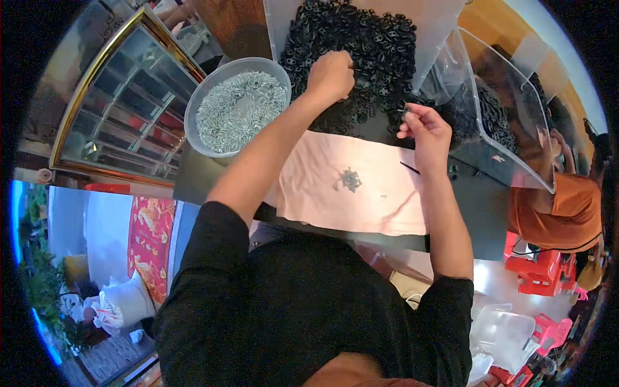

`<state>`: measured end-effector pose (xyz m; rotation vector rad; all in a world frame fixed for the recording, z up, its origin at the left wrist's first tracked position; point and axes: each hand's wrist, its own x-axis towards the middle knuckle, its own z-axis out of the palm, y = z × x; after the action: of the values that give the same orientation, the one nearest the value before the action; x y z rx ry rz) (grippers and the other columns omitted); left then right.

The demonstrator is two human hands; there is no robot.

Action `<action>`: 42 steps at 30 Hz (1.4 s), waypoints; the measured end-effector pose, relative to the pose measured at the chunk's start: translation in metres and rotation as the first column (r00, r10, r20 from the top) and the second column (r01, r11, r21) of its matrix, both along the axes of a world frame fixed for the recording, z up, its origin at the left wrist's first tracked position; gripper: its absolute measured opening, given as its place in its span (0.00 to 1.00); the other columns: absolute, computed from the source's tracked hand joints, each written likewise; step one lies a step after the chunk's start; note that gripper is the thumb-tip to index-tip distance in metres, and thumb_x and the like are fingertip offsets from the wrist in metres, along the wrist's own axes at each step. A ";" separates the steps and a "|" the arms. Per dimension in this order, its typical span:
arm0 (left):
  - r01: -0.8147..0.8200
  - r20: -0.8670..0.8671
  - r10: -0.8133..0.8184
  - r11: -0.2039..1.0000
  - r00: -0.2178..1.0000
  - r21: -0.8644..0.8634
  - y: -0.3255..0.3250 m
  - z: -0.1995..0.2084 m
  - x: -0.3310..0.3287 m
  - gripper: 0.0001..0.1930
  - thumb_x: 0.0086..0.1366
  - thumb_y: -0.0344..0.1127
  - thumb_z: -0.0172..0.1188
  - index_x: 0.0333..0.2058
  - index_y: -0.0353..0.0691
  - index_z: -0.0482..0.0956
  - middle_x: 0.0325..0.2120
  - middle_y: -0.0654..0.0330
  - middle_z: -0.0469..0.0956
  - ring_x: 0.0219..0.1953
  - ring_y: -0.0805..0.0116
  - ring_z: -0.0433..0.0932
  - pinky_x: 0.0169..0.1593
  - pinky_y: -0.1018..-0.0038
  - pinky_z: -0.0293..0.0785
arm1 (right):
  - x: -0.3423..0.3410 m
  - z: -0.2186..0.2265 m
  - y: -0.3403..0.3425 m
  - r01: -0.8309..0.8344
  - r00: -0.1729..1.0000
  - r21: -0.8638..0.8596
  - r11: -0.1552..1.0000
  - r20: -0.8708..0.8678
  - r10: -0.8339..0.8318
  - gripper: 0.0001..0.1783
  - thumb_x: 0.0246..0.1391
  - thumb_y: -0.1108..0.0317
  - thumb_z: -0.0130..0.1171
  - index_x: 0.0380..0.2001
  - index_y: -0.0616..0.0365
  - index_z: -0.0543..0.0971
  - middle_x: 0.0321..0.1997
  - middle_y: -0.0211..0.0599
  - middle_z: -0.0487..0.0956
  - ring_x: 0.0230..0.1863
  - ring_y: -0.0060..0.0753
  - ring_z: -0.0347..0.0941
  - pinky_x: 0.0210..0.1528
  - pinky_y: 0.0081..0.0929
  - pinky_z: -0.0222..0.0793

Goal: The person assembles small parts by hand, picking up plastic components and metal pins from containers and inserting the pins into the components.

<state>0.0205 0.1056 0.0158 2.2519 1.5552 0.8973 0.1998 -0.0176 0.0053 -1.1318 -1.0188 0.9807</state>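
Note:
My left hand (332, 76) is down on the heap of small black slotted pieces (361, 35), its fingers curled together. Whatever its fingertips hold is hidden under the hand. Off to the right, my right hand (427, 132) pinches a small dark piece with a silvery end (402, 111) between thumb and fingers, raised near the heap's right edge. Below both hands a pink cloth (316, 203) lies on the dark table. On it sit a little pile of small silvery metal pieces (350, 180) and one loose piece (383, 196). A thin black rod (409, 168) pokes out beside my right wrist.
A clear round tub (191, 122) full of small silvery pieces stands left of my left forearm. A clear plastic bin wall (442, 58) borders the black heap, with another clear bin (480, 106) farther right. Someone in an orange-brown garment (558, 209) is at the far right.

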 end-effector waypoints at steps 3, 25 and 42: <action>-0.063 -0.149 0.086 0.986 0.985 0.157 0.019 -0.010 0.010 0.09 0.51 0.32 0.57 0.32 0.39 0.76 0.31 0.49 0.73 0.35 0.49 0.74 0.37 0.61 0.71 | -0.001 0.000 0.001 -0.017 1.000 0.015 1.000 -0.012 0.017 0.09 0.50 0.79 0.51 0.36 0.66 0.75 0.25 0.32 0.73 0.23 0.19 0.69 0.24 0.17 0.71; 0.727 0.876 0.035 0.544 0.480 -0.420 -0.068 0.001 -0.006 0.06 0.56 0.25 0.54 0.34 0.34 0.72 0.24 0.58 0.76 0.23 0.78 0.72 0.25 0.84 0.69 | -0.004 -0.003 -0.001 -0.074 0.996 0.022 0.997 -0.054 0.075 0.08 0.49 0.79 0.52 0.35 0.66 0.75 0.25 0.32 0.73 0.22 0.19 0.69 0.23 0.16 0.70; 0.891 0.959 0.187 0.367 0.211 -0.268 -0.078 -0.018 -0.022 0.06 0.58 0.24 0.51 0.36 0.34 0.68 0.29 0.52 0.76 0.27 0.71 0.75 0.33 0.78 0.73 | -0.008 -0.001 -0.004 -0.085 0.996 -0.024 0.996 -0.032 0.084 0.09 0.48 0.79 0.53 0.35 0.67 0.74 0.24 0.35 0.75 0.21 0.20 0.70 0.21 0.17 0.70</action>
<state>-0.0012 0.0272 -0.0025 0.8285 0.3794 0.6859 0.1914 -0.0212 0.0038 -1.0978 -1.0385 1.0780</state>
